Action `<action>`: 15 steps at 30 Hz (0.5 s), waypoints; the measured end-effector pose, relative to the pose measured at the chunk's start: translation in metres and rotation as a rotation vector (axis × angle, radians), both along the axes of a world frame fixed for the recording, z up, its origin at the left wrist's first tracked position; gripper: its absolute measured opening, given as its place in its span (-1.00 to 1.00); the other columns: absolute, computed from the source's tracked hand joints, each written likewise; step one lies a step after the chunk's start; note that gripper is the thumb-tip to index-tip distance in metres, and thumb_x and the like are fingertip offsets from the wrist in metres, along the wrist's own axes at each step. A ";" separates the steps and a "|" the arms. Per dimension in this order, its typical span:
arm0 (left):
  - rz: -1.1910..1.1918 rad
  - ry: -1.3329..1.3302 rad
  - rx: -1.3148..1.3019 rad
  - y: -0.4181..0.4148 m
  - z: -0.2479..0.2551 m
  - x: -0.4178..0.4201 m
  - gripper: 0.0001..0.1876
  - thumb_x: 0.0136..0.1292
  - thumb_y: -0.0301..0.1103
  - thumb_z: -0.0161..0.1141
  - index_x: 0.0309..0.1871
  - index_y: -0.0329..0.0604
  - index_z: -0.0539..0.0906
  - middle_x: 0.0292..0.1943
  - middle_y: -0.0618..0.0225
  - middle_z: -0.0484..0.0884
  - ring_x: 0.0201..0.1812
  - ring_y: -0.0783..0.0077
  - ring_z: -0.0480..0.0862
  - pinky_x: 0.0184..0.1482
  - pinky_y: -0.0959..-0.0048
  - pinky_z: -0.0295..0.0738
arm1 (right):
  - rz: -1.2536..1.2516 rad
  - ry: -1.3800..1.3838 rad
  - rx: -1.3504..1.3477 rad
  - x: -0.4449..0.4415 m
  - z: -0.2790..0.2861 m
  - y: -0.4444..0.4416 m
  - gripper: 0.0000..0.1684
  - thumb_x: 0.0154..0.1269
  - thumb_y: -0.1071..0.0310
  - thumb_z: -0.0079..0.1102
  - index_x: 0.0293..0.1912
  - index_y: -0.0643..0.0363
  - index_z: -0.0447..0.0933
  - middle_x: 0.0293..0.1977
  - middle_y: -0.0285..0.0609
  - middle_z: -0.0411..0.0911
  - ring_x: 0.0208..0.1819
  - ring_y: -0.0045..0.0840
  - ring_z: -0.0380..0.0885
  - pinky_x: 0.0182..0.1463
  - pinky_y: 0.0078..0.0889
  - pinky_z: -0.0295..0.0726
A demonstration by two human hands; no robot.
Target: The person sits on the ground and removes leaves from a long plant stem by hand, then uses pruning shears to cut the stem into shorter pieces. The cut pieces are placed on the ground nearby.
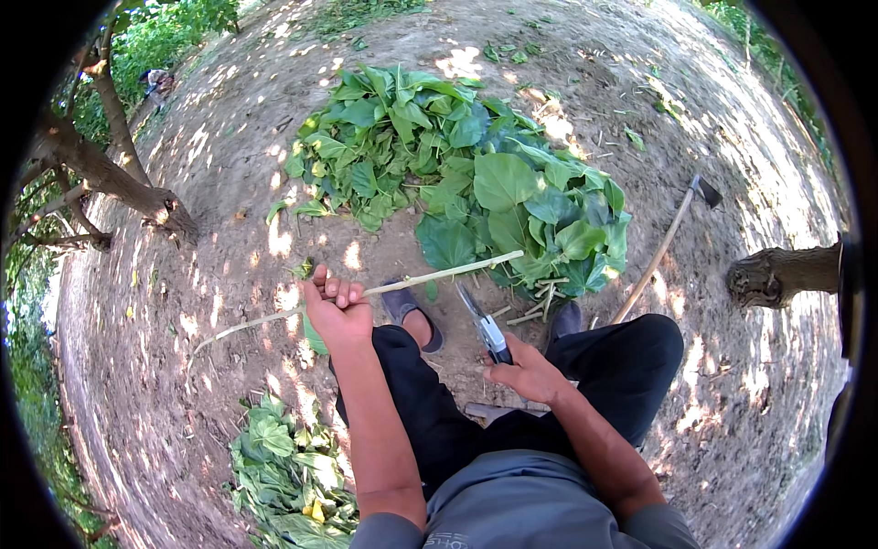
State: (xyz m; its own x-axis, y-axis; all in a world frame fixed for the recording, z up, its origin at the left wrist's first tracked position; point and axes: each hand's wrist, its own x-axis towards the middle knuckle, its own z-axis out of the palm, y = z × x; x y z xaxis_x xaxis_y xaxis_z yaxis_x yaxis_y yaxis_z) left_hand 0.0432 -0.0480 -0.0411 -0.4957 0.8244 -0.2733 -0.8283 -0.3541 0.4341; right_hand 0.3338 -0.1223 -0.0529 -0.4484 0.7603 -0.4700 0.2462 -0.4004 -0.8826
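Observation:
A long pale branch (pixel 446 272), bare of leaves along the part in view, is gripped in my left hand (pixel 339 302). Its thicker end points right, over the edge of the leaf pile (pixel 507 182), and its thin end trails down to the left. My right hand (pixel 525 367) holds a pair of pruning shears (pixel 485 328) by dark handles. Their blades point up toward the branch but appear apart from it. Several short cut stem pieces (pixel 545 302) lie on the soil by my right foot, at the near edge of the pile.
A long-handled hoe (pixel 662 250) lies to the right, near a tree trunk (pixel 782 276). On the left, another trunk (pixel 158 209) leans over the ground. A second leaf heap (pixel 288 466) lies at lower left. Far off at upper left is a person (pixel 158 82).

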 end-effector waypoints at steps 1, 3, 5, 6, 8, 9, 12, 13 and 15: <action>-0.005 -0.003 0.005 0.000 -0.001 0.000 -0.49 0.55 0.00 -0.30 -0.21 -0.19 0.58 -0.64 0.51 0.31 -0.69 0.58 0.21 -0.58 0.49 0.22 | -0.013 0.010 0.011 -0.002 0.001 0.001 -0.54 0.14 0.36 0.26 0.02 0.28 0.41 -0.28 -0.30 0.48 -0.24 -0.66 0.43 -0.10 -0.55 0.44; 0.002 0.000 -0.012 0.000 0.000 0.000 -0.48 0.55 0.00 -0.31 -0.21 -0.19 0.58 -0.64 0.50 0.31 -0.69 0.58 0.21 -0.58 0.49 0.22 | -0.027 0.023 0.006 -0.006 -0.001 0.004 -0.54 0.15 0.35 0.25 0.02 0.28 0.39 -0.27 -0.29 0.47 -0.23 -0.65 0.42 -0.11 -0.56 0.43; 0.003 -0.003 -0.014 0.001 0.000 0.001 -0.48 0.55 0.00 -0.32 -0.20 -0.20 0.57 -0.65 0.50 0.31 -0.69 0.58 0.21 -0.58 0.49 0.23 | -0.040 0.011 0.019 -0.010 -0.001 0.007 -0.54 0.15 0.35 0.25 0.03 0.28 0.38 -0.27 -0.29 0.46 -0.22 -0.64 0.42 -0.11 -0.56 0.43; 0.005 -0.006 -0.008 0.001 0.000 0.000 -0.48 0.56 0.00 -0.32 -0.20 -0.20 0.57 -0.65 0.50 0.30 -0.69 0.58 0.21 -0.57 0.49 0.23 | -0.041 -0.005 0.034 -0.012 -0.001 0.009 -0.54 0.14 0.36 0.24 0.02 0.28 0.38 -0.26 -0.28 0.46 -0.22 -0.64 0.42 -0.11 -0.56 0.42; 0.006 -0.016 0.004 0.001 0.000 -0.001 -0.48 0.56 0.00 -0.33 -0.20 -0.21 0.56 -0.65 0.50 0.30 -0.69 0.58 0.22 -0.57 0.49 0.23 | -0.052 -0.010 0.034 -0.015 -0.002 0.010 -0.54 0.14 0.36 0.24 0.02 0.28 0.38 -0.26 -0.27 0.46 -0.21 -0.63 0.42 -0.10 -0.55 0.42; 0.005 -0.024 0.010 0.001 0.000 0.000 -0.48 0.56 -0.01 -0.33 -0.21 -0.21 0.56 -0.65 0.50 0.30 -0.69 0.58 0.21 -0.57 0.49 0.23 | -0.061 0.000 0.018 -0.015 -0.005 0.010 -0.54 0.14 0.37 0.24 0.02 0.28 0.38 -0.25 -0.27 0.46 -0.21 -0.62 0.42 -0.10 -0.55 0.42; -0.014 -0.019 0.017 0.000 0.001 0.001 -0.48 0.56 -0.01 -0.34 -0.22 -0.21 0.56 -0.65 0.51 0.30 -0.69 0.58 0.21 -0.57 0.49 0.23 | -0.065 0.038 0.018 -0.018 -0.006 0.011 -0.53 0.12 0.38 0.24 0.03 0.28 0.37 -0.24 -0.27 0.46 -0.22 -0.62 0.42 -0.09 -0.54 0.42; -0.023 -0.012 0.017 -0.001 0.002 0.001 -0.48 0.56 -0.02 -0.34 -0.23 -0.21 0.56 -0.65 0.51 0.30 -0.69 0.58 0.21 -0.57 0.49 0.23 | -0.064 0.053 0.027 -0.020 -0.006 0.012 -0.53 0.12 0.38 0.24 0.03 0.28 0.37 -0.24 -0.26 0.46 -0.22 -0.62 0.42 -0.09 -0.54 0.42; -0.024 -0.017 -0.016 0.000 0.004 0.003 -0.50 0.56 0.00 -0.32 -0.22 -0.15 0.56 -0.66 0.53 0.29 -0.69 0.60 0.22 -0.55 0.50 0.22 | -0.105 0.051 0.016 -0.025 -0.004 0.014 -0.54 0.12 0.37 0.23 0.01 0.28 0.38 -0.25 -0.27 0.46 -0.24 -0.62 0.42 -0.11 -0.54 0.42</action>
State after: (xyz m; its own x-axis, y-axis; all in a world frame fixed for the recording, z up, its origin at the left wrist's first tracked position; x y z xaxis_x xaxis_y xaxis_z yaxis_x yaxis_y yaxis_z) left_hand 0.0461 -0.0482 -0.0374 -0.4713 0.8314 -0.2944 -0.8437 -0.3276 0.4252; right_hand 0.3092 -0.1080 -0.0573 -0.3891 0.8113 -0.4364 0.1584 -0.4077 -0.8993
